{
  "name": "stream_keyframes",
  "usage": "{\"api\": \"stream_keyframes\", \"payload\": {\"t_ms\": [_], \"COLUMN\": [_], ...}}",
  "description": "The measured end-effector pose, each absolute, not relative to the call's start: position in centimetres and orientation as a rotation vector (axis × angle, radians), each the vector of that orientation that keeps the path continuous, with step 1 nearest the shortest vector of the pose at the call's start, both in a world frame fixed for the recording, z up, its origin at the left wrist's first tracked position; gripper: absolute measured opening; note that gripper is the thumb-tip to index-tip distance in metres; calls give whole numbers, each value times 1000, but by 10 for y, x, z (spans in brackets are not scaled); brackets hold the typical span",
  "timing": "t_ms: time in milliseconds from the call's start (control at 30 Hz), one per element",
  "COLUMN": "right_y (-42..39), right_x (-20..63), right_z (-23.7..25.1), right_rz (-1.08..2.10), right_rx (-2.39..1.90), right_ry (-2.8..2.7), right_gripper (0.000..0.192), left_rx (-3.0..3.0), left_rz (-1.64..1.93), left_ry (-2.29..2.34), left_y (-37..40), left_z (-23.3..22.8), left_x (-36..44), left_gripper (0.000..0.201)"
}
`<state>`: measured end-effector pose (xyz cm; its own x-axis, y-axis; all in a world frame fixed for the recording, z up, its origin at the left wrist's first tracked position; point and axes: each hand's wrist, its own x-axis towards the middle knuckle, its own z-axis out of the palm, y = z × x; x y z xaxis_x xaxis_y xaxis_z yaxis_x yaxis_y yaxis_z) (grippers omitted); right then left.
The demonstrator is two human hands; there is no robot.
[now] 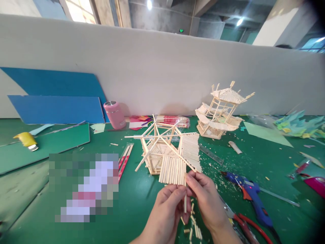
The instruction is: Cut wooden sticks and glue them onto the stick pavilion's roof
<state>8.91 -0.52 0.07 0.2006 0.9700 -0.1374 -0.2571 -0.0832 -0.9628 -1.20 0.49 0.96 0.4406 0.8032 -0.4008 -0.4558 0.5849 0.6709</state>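
A small pavilion model of thin wooden sticks [151, 164] stands on the green table, two panels of its roof covered with rows of sticks and the rest bare beams. At the near panel's right edge, a single wooden stick [185, 204] points toward me, its far end against the panel. My left hand [169, 205] pinches this stick from below and the left, just in front of the eave. My right hand [203, 191] has thumb and fingers closed around the stick's upper part, close to the corner beam. Some fingertips are hidden behind the stick and the hands.
A blue glue gun [256, 196] and red-handled pliers [245, 225] lie at right, near cut stick pieces [195, 227]. Behind are a finished-looking stick pavilion [219, 113], a pink bottle [114, 115] and packed sticks [172, 121]. A yellow cutter [27, 140] lies left.
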Motion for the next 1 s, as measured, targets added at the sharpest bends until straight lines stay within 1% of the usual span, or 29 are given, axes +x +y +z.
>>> {"api": "stream_keyframes", "payload": {"t_ms": [333,467,600,767,833,933,1000], "right_y": [-10,-25,-51,-90,-102,-115,-122], "right_x": [92,104,129,180,203,233,244], "right_z": [-1,-6,-12,-30,-39,-49,-52], "right_rz": [1191,1114,860,608,386,-66,-118], "right_rx": [-1233,-1331,-1581,-1993,-2151,-2271,-2299], "right_ry": [-846,-830,-900,-870,-896,-1065,-1092], "right_gripper": [30,29,28,38,38,40,41], "left_rx": [573,655,781,1057,1118,1152,1157], "left_rz": [794,724,673,619,598,579,575], "left_ry": [741,762,837,893,907,905,899], "left_y": [-2,-11,-18,-19,-19,-19,-18], "left_z": [8,4,2,0,-3,-7,-9], "left_x": [-16,-28,-39,-43,-45,-47,-49], "left_gripper": [21,22,21,29,30,29,29]}}
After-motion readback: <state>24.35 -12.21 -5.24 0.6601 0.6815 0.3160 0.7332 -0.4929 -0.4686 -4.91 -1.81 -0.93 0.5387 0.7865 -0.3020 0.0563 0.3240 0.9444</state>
